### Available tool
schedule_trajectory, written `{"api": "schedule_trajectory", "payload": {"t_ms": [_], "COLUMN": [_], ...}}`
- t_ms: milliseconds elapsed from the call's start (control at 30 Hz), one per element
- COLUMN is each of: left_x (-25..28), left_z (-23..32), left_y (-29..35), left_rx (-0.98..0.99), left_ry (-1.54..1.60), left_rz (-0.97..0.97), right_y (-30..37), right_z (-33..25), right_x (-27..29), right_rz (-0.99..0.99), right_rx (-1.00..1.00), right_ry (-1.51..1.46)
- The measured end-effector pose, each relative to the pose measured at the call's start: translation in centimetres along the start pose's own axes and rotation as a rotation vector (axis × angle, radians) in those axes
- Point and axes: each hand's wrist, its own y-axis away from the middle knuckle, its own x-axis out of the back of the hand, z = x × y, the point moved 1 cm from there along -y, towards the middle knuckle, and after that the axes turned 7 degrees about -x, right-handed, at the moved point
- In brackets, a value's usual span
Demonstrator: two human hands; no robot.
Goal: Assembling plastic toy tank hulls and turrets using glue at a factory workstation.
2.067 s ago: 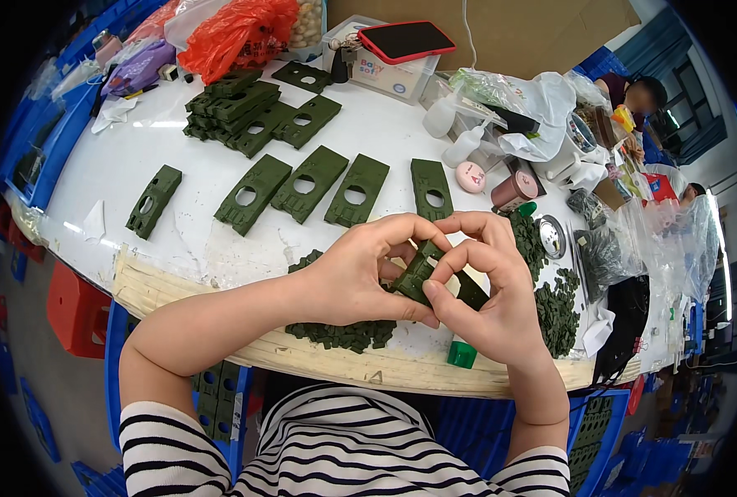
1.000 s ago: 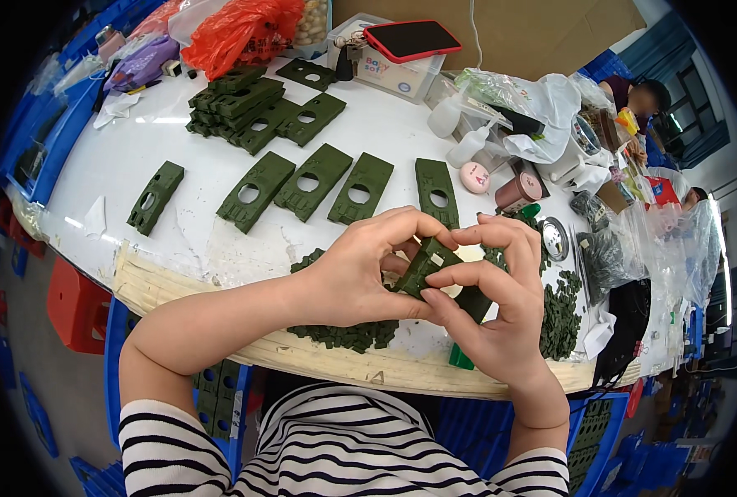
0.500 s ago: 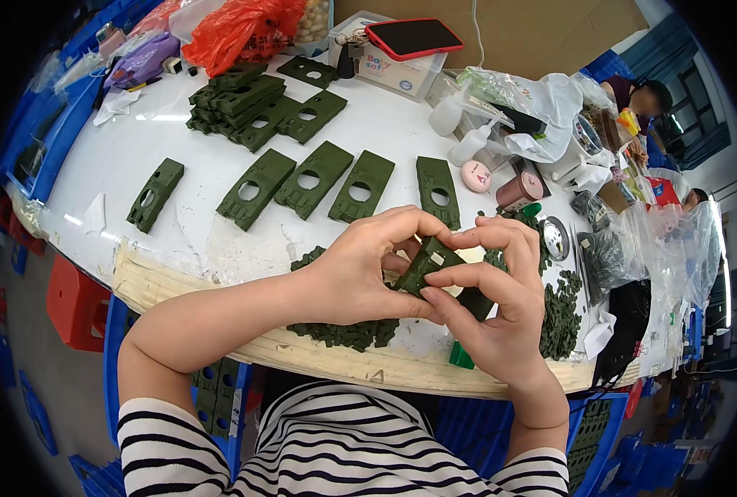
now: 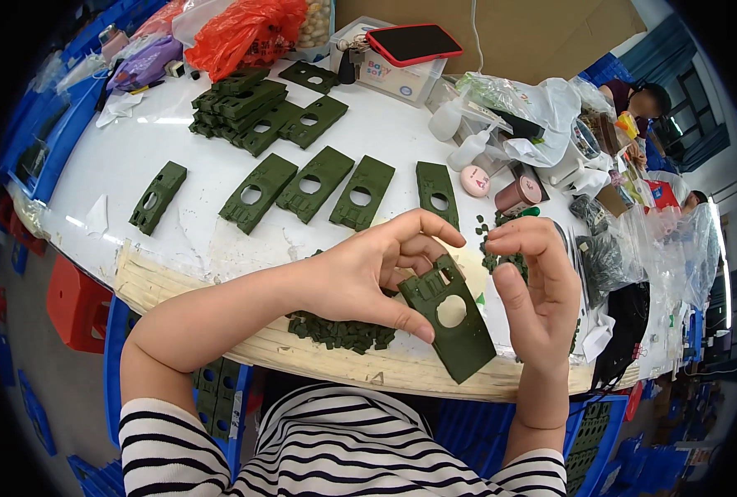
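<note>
The green plastic model hull (image 4: 459, 348) is above the front edge of the tabletop (image 4: 194, 207), its round hole now uncovered; a second ago my right hand (image 4: 546, 302) pinched it too. That hand now stands clear, upright, thumb parted from curled fingers. My left hand (image 4: 356, 277) keeps the hull between thumb and fingers, forearm slanting in over small green pieces (image 4: 343, 331).

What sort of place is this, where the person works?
Probably a small assembly workshop: matching dark-green, rectangular, plastic-looking parts with round holes lie on the white-topped table, small dark-green plastic-looking pieces are heaped near its edge, and blue plastic crates stand around.
</note>
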Motion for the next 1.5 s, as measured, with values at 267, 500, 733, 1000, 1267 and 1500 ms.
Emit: {"api": "schedule_trajectory", "payload": {"t_ms": [267, 500, 733, 1000, 1267, 1500], "left_x": [0.1, 0.4, 1.0, 0.5, 1.0, -0.8], "left_z": [0.5, 1.1, 0.9, 1.7, 1.1, 1.2], "left_y": [0.3, 0.4, 0.4, 0.5, 0.1, -0.2], "left_rx": [0.13, 0.182, 0.159, 0.241, 0.158, -0.058], "left_ry": [0.129, 0.206, 0.361, 0.328, 0.242, 0.242], "left_rz": [-0.14, -0.122, -0.03, -0.07, 0.075, 0.249], "right_y": [-0.4, -0.2, -0.3, -0.8, -0.6, 0.3], "right_z": [1.2, 1.1, 1.5, 0.8, 1.7, 2.1], "right_x": [0.2, 0.0, 0.8, 0.3, 1.0, -0.7], "right_rz": [-0.392, -0.421, -0.358, -0.387, -0.107, -0.066], "right_rx": [-0.159, -0.202, -0.293, 0.018, 0.0, -0.023], "right_ry": [-0.162, -0.211, -0.376, -0.02, -0.066, 0.037]}}
